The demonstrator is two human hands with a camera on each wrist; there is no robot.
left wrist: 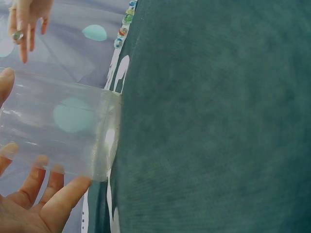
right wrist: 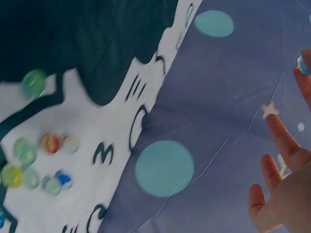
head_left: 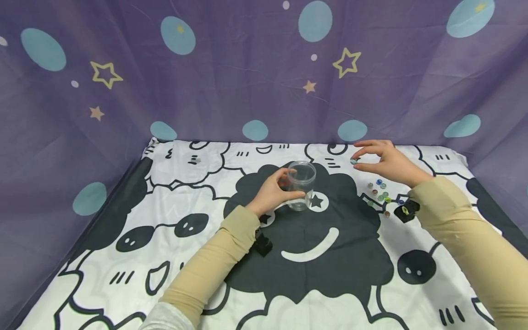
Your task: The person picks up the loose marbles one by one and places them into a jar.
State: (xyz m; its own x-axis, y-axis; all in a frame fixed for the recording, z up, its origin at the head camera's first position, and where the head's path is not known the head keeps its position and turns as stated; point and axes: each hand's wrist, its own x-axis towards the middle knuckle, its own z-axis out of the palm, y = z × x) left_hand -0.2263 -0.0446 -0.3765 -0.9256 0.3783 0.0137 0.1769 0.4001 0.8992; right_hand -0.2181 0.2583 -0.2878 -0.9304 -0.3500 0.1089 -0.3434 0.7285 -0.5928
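My left hand [head_left: 272, 192] grips a clear plastic jar [head_left: 301, 185] from its left side, thumb toward the front and fingers round the back. The jar stands upright with an open top, over the dark printed figure on the cloth. In the left wrist view, the jar [left wrist: 53, 124] shows only the cloth through its wall. Up and to the right, my right hand [head_left: 389, 164] pinches a bluish glass marble [head_left: 354, 161] between thumb and fingertip, its other fingers spread. That marble [right wrist: 303, 66] is partly cut off at the right wrist view's edge.
Several glass marbles [head_left: 381, 198] in green, yellow, blue and reddish tones lie scattered on the printed cloth [head_left: 173, 284] below the right hand. A purple curtain [head_left: 247, 82] hangs along the back. Black wrist devices sit at both sleeves.
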